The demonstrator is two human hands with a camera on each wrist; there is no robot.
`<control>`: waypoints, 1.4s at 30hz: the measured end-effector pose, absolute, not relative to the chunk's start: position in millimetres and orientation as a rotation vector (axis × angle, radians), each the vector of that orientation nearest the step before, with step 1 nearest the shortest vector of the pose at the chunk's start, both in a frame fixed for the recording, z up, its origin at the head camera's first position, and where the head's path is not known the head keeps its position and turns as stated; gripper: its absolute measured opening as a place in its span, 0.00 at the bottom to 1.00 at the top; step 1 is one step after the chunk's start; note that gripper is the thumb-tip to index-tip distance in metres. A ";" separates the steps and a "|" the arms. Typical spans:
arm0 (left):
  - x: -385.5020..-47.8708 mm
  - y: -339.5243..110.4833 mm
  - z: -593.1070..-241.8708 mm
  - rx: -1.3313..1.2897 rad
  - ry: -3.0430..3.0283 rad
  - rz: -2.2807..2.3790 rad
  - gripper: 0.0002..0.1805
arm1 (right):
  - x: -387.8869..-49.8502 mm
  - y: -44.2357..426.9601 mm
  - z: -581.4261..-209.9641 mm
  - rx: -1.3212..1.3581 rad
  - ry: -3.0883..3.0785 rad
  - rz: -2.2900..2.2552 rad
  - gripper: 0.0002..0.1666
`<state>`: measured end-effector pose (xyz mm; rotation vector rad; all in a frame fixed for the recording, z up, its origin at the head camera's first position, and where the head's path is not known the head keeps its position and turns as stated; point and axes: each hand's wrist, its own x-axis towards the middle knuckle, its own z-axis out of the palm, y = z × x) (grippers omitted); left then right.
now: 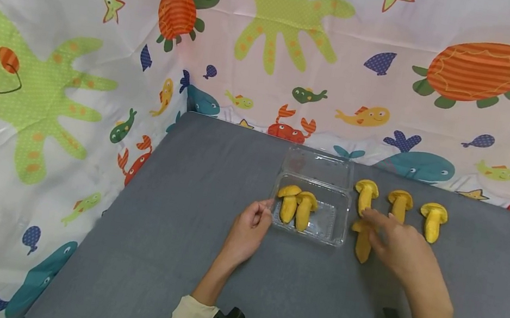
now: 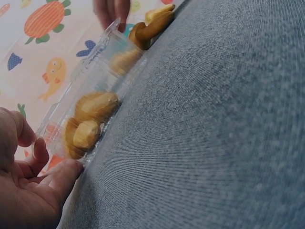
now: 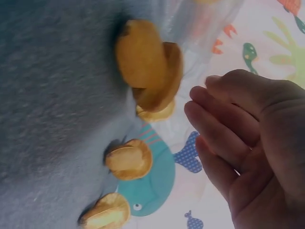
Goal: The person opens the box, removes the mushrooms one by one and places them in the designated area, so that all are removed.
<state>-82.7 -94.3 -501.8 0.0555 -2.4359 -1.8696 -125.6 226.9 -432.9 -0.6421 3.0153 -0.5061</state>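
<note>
My left hand (image 1: 250, 230) grips the left edge of a clear plastic clamshell box (image 1: 329, 219); in the left wrist view, thumb and fingers pinch its near corner. Inside lie two yellow mushrooms (image 1: 305, 210), side by side, caps toward the back. Over the mushrooms to the right of the box hovers my right hand (image 1: 402, 249), its fingers slightly bent. The right wrist view shows these fingers (image 3: 214, 119) apart from the nearest mushroom (image 3: 140, 55), holding nothing. That front mushroom (image 1: 363, 246) lies partly beneath the fingertips in the head view.
Behind it, a row of three more mushrooms (image 1: 433, 221) lies on the grey tabletop (image 1: 164, 233). The box's lid (image 1: 318, 167) is folded back, away from me. A curtain printed with sea animals (image 1: 274, 30) hangs along the back and left edges.
</note>
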 end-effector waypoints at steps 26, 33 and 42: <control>-82.6 -92.8 -502.3 0.041 -2.421 -1.886 0.09 | -131.9 162.7 -415.8 -0.603 2.948 -0.873 0.24; -81.8 -93.0 -501.8 0.046 -2.416 -1.874 0.08 | -137.5 149.9 -429.7 -0.612 2.933 -0.887 0.24; -81.3 -92.0 -500.3 0.066 -2.406 -1.875 0.08 | -148.4 140.0 -435.7 -0.605 2.914 -0.864 0.25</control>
